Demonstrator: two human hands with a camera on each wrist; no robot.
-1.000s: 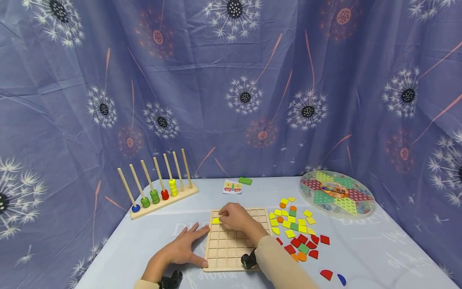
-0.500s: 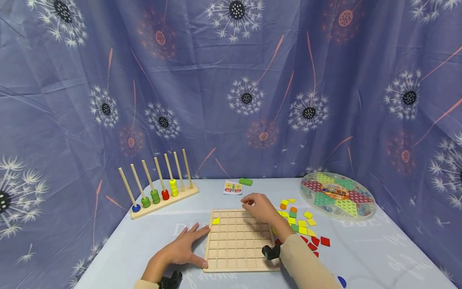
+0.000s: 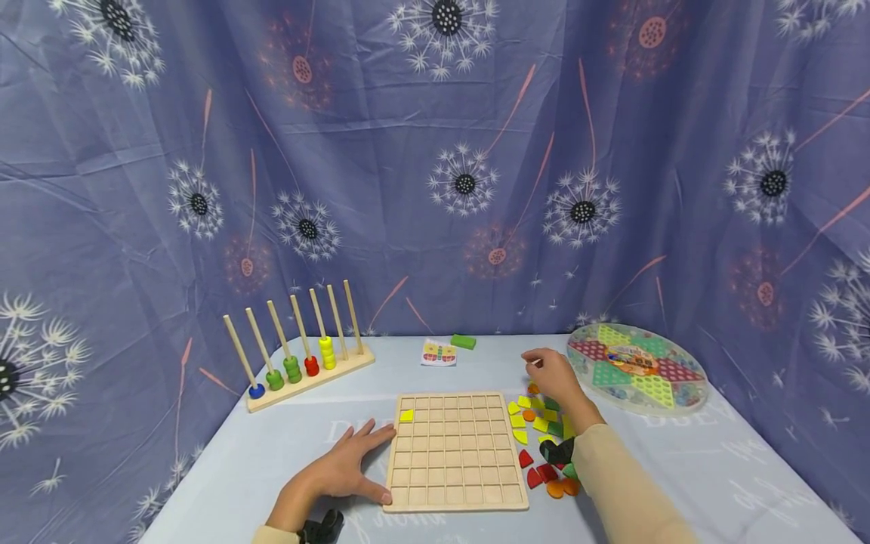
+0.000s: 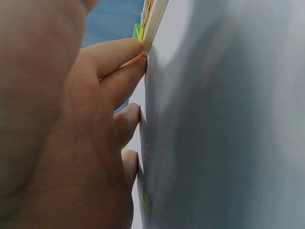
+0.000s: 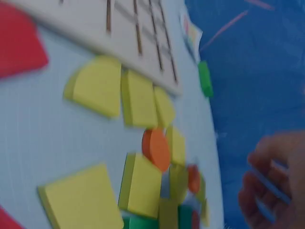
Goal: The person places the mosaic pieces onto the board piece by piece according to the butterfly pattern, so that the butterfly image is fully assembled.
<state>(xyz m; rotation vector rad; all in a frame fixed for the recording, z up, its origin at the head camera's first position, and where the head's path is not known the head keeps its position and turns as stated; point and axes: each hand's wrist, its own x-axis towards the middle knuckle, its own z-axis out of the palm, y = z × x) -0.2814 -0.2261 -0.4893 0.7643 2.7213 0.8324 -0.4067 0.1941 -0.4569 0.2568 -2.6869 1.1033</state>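
The wooden grid board (image 3: 457,457) lies flat on the table, with one yellow square tile (image 3: 406,415) in a cell near its far left corner. My left hand (image 3: 345,465) rests on the table with spread fingers, its thumb and index fingertip touching the board's left edge. In the left wrist view, fingertips (image 4: 128,47) meet that edge. My right hand (image 3: 553,375) hovers over the far end of the loose pieces, its fingers loosely bent and nothing visible between them. Yellow pieces (image 5: 138,98) and an orange disc (image 5: 156,148) lie below it in the right wrist view.
A bead stand with pegs (image 3: 309,381) is at the back left. A small pattern card (image 3: 438,353) and a green block (image 3: 463,341) lie behind the board. The round game board (image 3: 635,369) sits at the back right. Red pieces (image 3: 546,473) lie right of the board.
My right hand has moved right from the board's far left part to above the loose pieces, uncovering the grid. The yellow tile stays in its cell. My left hand has not moved.
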